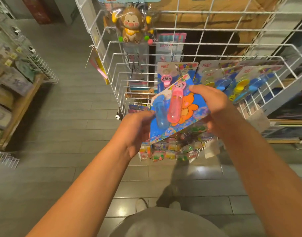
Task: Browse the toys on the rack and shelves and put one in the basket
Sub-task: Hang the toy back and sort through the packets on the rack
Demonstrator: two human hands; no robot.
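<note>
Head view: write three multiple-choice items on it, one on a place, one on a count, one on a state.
1. Where is the monkey toy?
A. high on the wire rack
B. on the floor
C. in the left hand

2. How many tubes sit on the blue toy card?
A. one
B. two
C. four

3. What holds the card?
A. a rack hook
B. one hand
C. both hands

Answers: 1 A, it hangs near the rack's top. 2 B, one blue tube and one pink tube. 3 C, the left hand and right hand grip opposite edges.
</note>
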